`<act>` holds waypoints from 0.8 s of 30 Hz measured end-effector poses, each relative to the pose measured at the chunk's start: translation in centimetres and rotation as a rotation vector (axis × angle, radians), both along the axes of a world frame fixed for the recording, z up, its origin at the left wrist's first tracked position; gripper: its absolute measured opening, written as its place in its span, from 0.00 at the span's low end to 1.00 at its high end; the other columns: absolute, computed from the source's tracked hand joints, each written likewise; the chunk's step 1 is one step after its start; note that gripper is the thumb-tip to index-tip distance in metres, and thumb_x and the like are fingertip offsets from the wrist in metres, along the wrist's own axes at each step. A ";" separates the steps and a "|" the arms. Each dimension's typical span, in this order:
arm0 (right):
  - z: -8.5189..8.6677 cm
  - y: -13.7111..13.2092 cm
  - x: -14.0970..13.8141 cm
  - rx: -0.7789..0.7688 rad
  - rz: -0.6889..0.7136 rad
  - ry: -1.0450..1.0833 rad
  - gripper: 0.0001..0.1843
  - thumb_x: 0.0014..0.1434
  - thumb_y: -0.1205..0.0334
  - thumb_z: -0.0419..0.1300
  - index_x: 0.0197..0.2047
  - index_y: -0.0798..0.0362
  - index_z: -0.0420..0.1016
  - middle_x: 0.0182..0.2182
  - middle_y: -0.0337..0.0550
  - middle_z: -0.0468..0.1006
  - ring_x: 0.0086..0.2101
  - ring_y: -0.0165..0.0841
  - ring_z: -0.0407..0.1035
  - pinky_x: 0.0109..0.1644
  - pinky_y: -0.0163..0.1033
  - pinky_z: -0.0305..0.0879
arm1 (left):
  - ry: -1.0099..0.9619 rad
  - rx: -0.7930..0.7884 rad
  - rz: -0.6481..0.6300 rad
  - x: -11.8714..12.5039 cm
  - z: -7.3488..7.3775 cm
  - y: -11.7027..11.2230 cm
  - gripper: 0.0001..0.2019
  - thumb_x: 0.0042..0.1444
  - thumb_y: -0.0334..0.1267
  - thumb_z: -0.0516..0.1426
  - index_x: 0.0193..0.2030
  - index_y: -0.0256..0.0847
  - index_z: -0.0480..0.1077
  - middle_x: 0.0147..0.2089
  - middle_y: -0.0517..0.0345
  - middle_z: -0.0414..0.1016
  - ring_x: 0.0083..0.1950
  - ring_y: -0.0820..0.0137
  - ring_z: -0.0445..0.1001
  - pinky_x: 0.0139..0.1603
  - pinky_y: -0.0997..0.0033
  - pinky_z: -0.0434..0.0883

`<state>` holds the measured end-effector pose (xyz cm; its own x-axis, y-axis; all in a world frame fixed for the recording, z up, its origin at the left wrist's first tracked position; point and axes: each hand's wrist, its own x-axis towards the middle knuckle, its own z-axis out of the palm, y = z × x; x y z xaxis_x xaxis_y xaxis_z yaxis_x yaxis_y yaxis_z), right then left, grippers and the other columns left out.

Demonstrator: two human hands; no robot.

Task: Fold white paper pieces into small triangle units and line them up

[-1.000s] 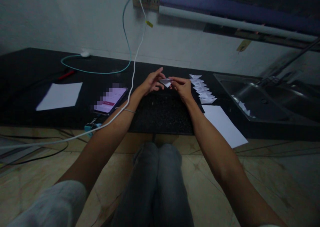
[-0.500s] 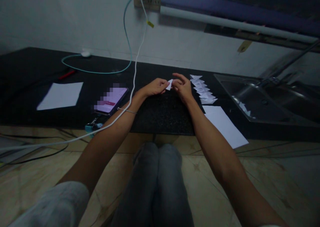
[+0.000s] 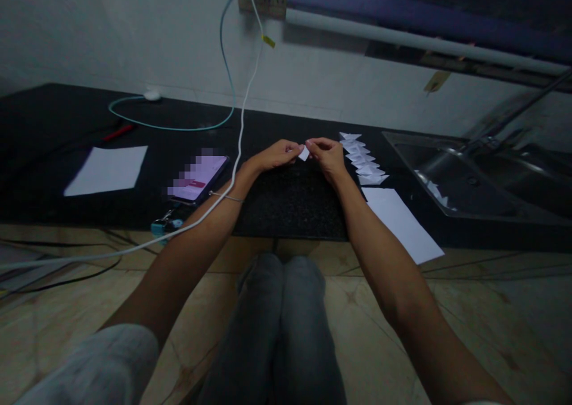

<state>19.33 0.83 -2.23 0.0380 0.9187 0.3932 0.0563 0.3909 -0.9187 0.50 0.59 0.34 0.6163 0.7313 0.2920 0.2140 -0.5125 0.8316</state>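
Between my two hands, above the black counter, is a small folded piece of white paper (image 3: 304,153). My left hand (image 3: 280,154) pinches its left side between thumb and fingers. From the other side my right hand (image 3: 328,155) is closed on its upper right edge, fingers curled together. Just right of that hand lies a row of several folded paper boats (image 3: 364,159), overlapping one another. Nearer me, beside my right forearm, white paper sheets (image 3: 400,223) jut over the counter's front edge.
A phone (image 3: 199,178) lies by my left forearm, with a white cable (image 3: 242,125) crossing that arm. Farther left is another white sheet (image 3: 109,170). A metal sink (image 3: 451,178) with a faucet sits at right. A teal cable (image 3: 179,128) loops at the back.
My right hand's raised fingers have curled down and closed on the folded paper. The paper has turned slightly. My left hand has stayed nearly still.
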 end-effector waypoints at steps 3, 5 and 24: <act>0.3 -0.2 0.1 0.018 -0.017 0.011 0.21 0.45 0.41 0.72 0.32 0.50 0.81 0.24 0.37 0.75 0.26 0.29 0.65 0.33 0.38 0.65 | 0.034 -0.054 -0.044 -0.4 0.1 0.1 0.29 0.66 0.60 0.48 0.28 0.37 0.72 0.19 0.61 0.62 0.20 0.77 0.57 0.23 0.74 0.55; 0.3 -0.2 0.0 0.021 -0.024 0.006 0.22 0.44 0.40 0.71 0.31 0.49 0.81 0.24 0.37 0.75 0.26 0.29 0.64 0.33 0.38 0.65 | 0.046 -0.042 -0.043 -0.4 0.2 0.1 0.30 0.65 0.61 0.48 0.25 0.38 0.70 0.18 0.61 0.62 0.19 0.77 0.56 0.23 0.74 0.55; -0.2 0.2 0.2 -0.016 0.018 0.027 0.22 0.42 0.41 0.73 0.34 0.49 0.81 0.28 0.38 0.78 0.30 0.31 0.69 0.35 0.38 0.68 | 0.053 -0.066 -0.055 0.1 0.0 0.0 0.28 0.66 0.58 0.49 0.23 0.39 0.63 0.19 0.62 0.61 0.19 0.77 0.57 0.22 0.76 0.55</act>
